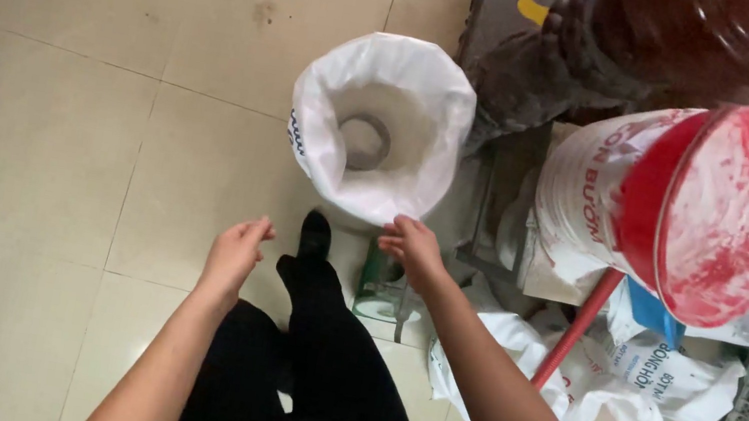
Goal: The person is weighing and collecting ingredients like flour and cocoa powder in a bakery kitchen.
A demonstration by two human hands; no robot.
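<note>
Tiled floor (52, 136), upright open-mouthed sack (378, 130)

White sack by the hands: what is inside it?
Inside the open white sack, a round grey container rim shows at the bottom, ringed by white lining. What that container holds is too dim to tell. The right hand touches the sack's near edge.

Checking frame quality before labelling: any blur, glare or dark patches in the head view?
Head view: soft all over, with the right hand and left hand slightly smeared; the white sack is bright, its folds washed out; the red-smeared lid shows a pale sheen; the top right corner and left edge fall dark; floor tiles evenly lit.
</note>
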